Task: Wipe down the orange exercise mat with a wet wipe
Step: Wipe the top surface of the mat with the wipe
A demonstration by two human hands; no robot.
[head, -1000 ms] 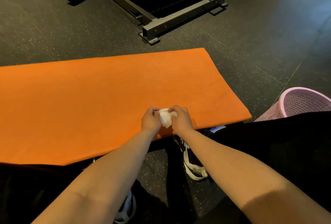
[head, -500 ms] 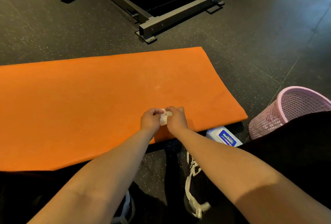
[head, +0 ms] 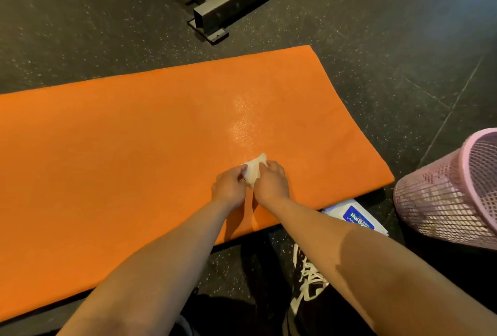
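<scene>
My left hand (head: 230,186) and my right hand (head: 272,181) meet over the near part of the orange exercise mat (head: 121,152), and both are closed on the same wet wipe (head: 253,171). The wipe is a small white crumpled wad pinched between my fingertips, with one pointed corner sticking up past my knuckles, away from me. From this head view I cannot tell whether the wipe touches the mat or sits just above it. My bare forearms reach in from the bottom edge, the left one crossing the mat's near edge and the right one coming in beside it.

The mat lies flat on the dark speckled floor (head: 376,53) and fills the left and middle of the view; its right end is in sight, with a rounded near corner. Just beyond my hands there is a pale, glistening patch (head: 242,120) on the orange surface.

Near my right forearm, a white pack of wipes with a blue label (head: 359,218) lies on the floor, partly tucked under the mat's near edge. To the right of it stands a pink mesh basket (head: 443,201), close to the mat's corner but apart from it. Beyond the mat, a dark metal frame (head: 228,4) rests on the floor. Below my arms I see a dark shoe with white laces (head: 306,284).
</scene>
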